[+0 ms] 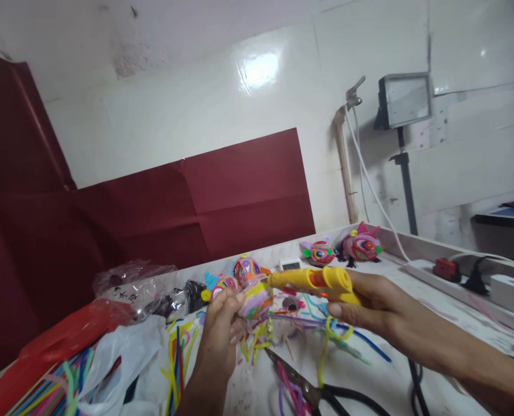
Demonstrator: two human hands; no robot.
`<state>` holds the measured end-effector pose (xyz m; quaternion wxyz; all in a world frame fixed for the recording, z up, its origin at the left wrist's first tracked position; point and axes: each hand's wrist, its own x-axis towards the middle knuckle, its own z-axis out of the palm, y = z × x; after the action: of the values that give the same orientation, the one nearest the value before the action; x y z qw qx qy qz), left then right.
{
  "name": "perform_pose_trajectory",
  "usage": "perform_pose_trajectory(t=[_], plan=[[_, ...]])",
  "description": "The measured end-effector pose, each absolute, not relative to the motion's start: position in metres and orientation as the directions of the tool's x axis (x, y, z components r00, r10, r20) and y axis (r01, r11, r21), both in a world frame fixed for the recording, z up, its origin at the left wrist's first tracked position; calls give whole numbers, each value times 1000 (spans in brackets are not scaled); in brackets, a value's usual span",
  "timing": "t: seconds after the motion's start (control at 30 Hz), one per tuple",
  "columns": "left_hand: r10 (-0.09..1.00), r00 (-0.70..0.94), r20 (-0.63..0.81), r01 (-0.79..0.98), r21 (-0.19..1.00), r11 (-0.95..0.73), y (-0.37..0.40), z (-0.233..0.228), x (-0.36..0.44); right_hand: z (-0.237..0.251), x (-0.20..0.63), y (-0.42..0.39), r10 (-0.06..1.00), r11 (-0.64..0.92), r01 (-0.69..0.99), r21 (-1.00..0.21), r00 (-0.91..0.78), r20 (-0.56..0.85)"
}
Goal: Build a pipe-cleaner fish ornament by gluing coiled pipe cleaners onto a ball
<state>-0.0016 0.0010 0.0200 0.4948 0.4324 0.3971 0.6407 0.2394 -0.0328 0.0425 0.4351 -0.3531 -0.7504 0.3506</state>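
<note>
1. Yellow glue gun (pixel 315 282), centre frame, gripped firmly in the right hand (pixel 361 303).
2. Left hand (pixel 222 323) pinches the pipe-cleaner craft (pixel 257 297) at the nozzle; best keep fingertips clear.

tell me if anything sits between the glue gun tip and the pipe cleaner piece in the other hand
Nothing visible does. The right hand points the yellow glue gun at the pipe cleaner piece held up by the left hand; its tip seems to meet the piece.
</note>
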Motion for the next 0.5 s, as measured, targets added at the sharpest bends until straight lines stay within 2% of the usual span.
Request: perform_pose_trajectory(t=[0.5], plan=[[984,-84,155,-271,947,-172,2,17,-3,44,236,-37,833,524,294,-800,-375,407]])
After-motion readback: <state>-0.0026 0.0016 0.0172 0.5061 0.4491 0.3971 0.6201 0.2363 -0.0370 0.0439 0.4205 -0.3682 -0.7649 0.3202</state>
